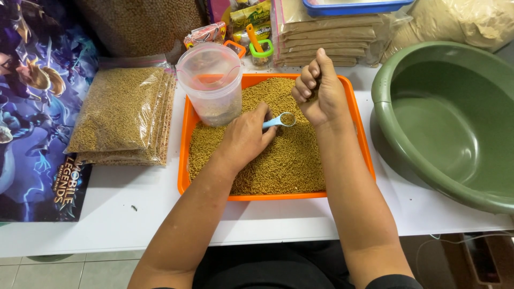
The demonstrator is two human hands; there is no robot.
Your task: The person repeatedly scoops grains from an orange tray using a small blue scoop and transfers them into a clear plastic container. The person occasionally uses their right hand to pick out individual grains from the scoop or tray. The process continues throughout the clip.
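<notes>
Glossy orange plastic tray [184, 134], grainy brown pellets [289, 160].

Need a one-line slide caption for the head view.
Left hand holds small blue plastic scoop over orange tray of brown pellets; right hand fisted.

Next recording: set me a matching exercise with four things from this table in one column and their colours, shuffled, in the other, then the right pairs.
Things:
1. tray holding the pellets
2. small scoop in the left hand
3. basin at the right
4. tub standing in the tray

Colours:
A. green
B. clear
C. orange
D. light blue

Pairs: 1-C, 2-D, 3-A, 4-B
</notes>
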